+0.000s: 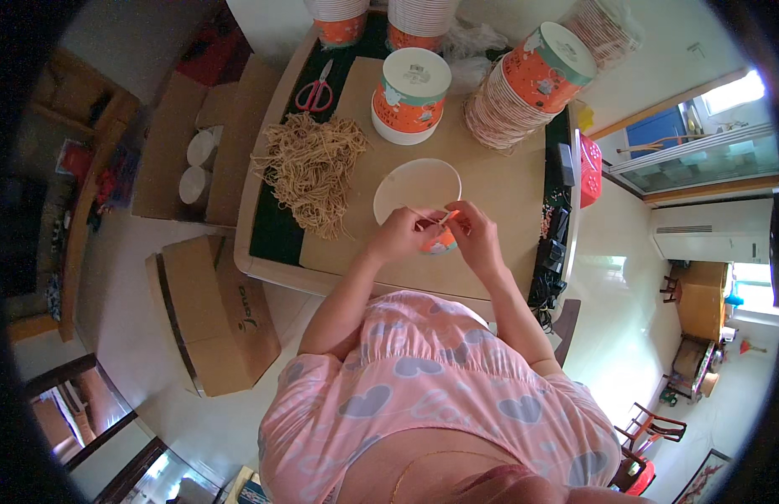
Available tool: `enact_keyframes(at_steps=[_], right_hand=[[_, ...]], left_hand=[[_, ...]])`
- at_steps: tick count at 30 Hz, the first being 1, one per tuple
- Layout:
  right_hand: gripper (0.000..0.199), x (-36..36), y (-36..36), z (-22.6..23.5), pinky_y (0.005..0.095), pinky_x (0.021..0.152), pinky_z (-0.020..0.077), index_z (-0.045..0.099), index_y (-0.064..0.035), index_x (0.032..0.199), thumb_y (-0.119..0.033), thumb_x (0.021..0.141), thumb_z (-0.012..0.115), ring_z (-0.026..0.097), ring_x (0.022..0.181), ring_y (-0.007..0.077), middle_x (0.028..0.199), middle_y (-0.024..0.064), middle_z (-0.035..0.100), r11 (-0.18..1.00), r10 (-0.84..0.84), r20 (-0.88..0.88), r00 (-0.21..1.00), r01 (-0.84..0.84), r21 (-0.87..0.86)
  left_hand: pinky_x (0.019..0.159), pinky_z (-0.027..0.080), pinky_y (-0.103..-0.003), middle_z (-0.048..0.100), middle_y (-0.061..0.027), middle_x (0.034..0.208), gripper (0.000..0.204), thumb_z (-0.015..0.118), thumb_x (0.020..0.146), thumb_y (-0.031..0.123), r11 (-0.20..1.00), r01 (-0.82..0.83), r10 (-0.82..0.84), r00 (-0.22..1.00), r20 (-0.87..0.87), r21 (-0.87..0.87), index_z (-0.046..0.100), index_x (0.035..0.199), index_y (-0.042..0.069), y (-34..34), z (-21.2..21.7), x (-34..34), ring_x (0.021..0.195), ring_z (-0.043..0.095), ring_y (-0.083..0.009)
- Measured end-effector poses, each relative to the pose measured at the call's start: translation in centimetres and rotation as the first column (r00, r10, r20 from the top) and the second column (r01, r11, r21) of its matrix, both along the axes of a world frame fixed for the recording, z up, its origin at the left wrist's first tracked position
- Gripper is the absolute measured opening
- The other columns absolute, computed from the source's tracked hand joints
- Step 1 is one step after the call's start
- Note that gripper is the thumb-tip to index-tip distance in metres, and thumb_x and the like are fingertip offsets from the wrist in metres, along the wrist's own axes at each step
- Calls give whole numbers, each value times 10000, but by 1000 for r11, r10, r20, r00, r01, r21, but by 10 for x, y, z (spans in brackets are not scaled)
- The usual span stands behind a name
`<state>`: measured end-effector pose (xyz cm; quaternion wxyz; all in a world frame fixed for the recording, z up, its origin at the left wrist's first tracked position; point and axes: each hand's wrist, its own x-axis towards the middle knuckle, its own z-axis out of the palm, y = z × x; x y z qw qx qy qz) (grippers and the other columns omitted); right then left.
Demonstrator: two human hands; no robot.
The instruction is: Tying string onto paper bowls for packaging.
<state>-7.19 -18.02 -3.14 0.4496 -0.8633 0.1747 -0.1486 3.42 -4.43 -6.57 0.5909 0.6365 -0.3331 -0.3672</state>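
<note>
An orange paper bucket with a white inside lies tilted in front of me, its mouth facing away from my body. My left hand and my right hand meet at its near side, fingertips pinched together. Between them shows a short pale piece of cord; its ends are hidden by my fingers. A loose heap of tan cords lies to the left of the bucket. Just beyond stands an upside-down orange and white bucket with a green band.
Red-handled scissors lie at the far left of the table. A leaning stack of buckets with cords stands far right. Black devices and cables line the right edge. Cardboard boxes sit on the floor at left.
</note>
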Motion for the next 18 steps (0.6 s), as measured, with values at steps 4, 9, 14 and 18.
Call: enact_keyframes(at_steps=[4, 9, 14, 18], right_hand=[[202, 0, -2, 8, 296, 616, 489, 589, -31, 992, 7, 794, 590, 622, 696, 205, 806, 128, 628, 995, 81, -62, 995, -84, -51], [187, -1, -4, 4, 300, 617, 493, 584, -27, 977, 9, 794, 591, 624, 685, 207, 796, 125, 634, 991, 117, -82, 990, -122, -63], [184, -4, -4, 5, 303, 625, 501, 576, -19, 974, -1, 793, 604, 635, 688, 205, 792, 138, 639, 992, 115, -105, 988, -119, -38], [200, -10, -1, 9, 296, 651, 513, 579, -16, 992, -1, 796, 610, 646, 706, 200, 786, 133, 646, 995, 98, -136, 986, -100, -12]], left_hand=[[760, 497, -261, 665, -27, 949, 244, 572, 853, 41, 997, 79, -79, 997, -8, 5, 621, 1089, 6, -3, -21, 12, 847, 607, -97], [653, 504, -308, 675, -129, 774, 166, 634, 791, 123, 992, 73, -101, 950, 295, 103, 675, 923, 31, -13, -15, 12, 702, 655, -174], [634, 500, -317, 659, -136, 726, 114, 634, 779, 105, 998, 14, -30, 962, 271, 61, 670, 856, 30, -13, -14, 6, 655, 650, -195], [621, 496, -312, 648, -133, 709, 91, 627, 771, 88, 989, -107, 88, 980, 178, 99, 656, 833, 29, -12, -7, -5, 641, 643, -197]])
